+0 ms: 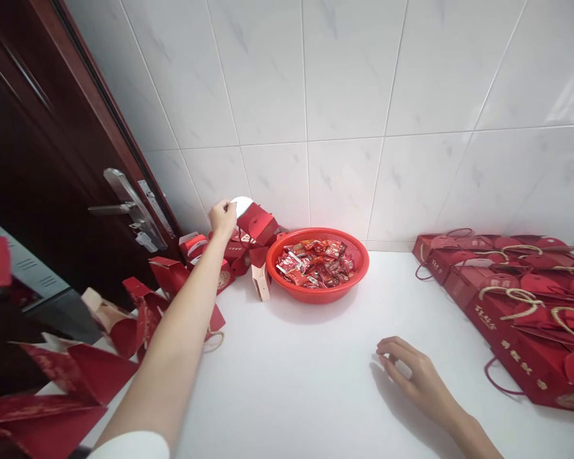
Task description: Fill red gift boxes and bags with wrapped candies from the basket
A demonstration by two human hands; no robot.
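My left hand (223, 218) reaches to the back left and pinches the white flap of a red box (257, 223). That box is tilted above other red boxes by the wall. Just to its right, a red basket (316, 294) holds many small wrapped candies (318, 262). My right hand (409, 376) hovers low over the white table (287, 382), to the right of the middle, with curled fingers, thumb apart from them and nothing held.
Rows of closed red boxes with cord handles (502, 319) stand at the right. Open red boxes (76, 376) line the left edge. A pale-sided box (261, 280) touches the basket's left side. A tiled wall rises behind; a dark door (43, 127) is at the left.
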